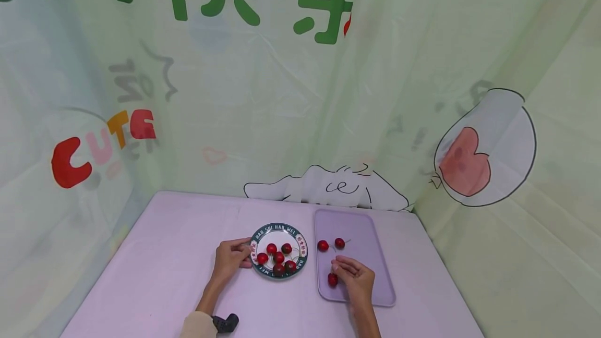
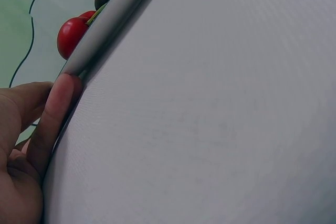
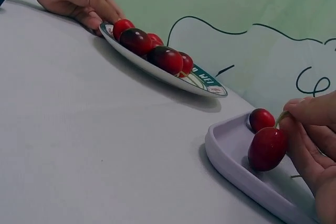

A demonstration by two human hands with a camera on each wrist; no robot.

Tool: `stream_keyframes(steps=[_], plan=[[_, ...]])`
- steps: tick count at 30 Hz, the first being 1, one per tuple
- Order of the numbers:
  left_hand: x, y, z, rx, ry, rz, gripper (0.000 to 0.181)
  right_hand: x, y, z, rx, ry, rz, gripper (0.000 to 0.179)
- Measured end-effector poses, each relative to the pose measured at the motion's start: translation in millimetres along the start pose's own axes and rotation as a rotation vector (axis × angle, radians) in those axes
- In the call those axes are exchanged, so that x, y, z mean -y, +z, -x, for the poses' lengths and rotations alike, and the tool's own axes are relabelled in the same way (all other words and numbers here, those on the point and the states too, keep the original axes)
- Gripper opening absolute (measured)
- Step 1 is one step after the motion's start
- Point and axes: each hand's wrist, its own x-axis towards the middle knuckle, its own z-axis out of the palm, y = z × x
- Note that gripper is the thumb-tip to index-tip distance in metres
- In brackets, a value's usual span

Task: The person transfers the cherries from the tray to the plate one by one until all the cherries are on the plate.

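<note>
My right hand point(image 1: 358, 280) pinches a red cherry point(image 3: 268, 149) by its stem between thumb and fingertips, low over the lilac tray point(image 1: 381, 254). In the head view two more cherries with stems lie in the tray, one cherry point(image 1: 323, 245) near its left edge and another cherry point(image 1: 340, 243) beside it. To the left stands a round plate point(image 1: 278, 226) with a dark green lettered rim, and several red cherries point(image 1: 278, 257) sit on it. My left hand point(image 1: 229, 260) grips the plate's left rim, its thumb and fingers at the edge in the left wrist view.
A pale lilac cloth covers the table point(image 1: 188, 233). Behind it hangs a printed curtain point(image 1: 263, 108) with letters and drawings. A black device point(image 1: 226, 323) shows at the left wrist, next to a beige sleeve point(image 1: 199, 325).
</note>
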Motion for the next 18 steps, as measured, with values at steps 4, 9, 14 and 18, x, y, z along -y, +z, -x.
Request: stream_keyframes(steps=[4,9,14,18], plan=[[-1.4,-0.3,1.4,-0.002,-0.006,0.000,0.036,-1.8,2.1,0.0,-0.027,0.047,-0.056,0.038],[-2.5,-0.3,2.4,-0.002,-0.010,0.007,0.036,-0.1,3.2,1.1,-0.052,0.095,-0.132,0.039],[-0.8,0.1,0.4,-0.010,-0.012,0.003,0.035,1.7,3.5,1.1,-0.053,0.118,-0.224,0.033],[0.6,0.4,-1.0,-0.010,0.009,-0.010,0.035,-1.1,3.3,-0.2,-0.046,0.148,-0.325,0.023]])
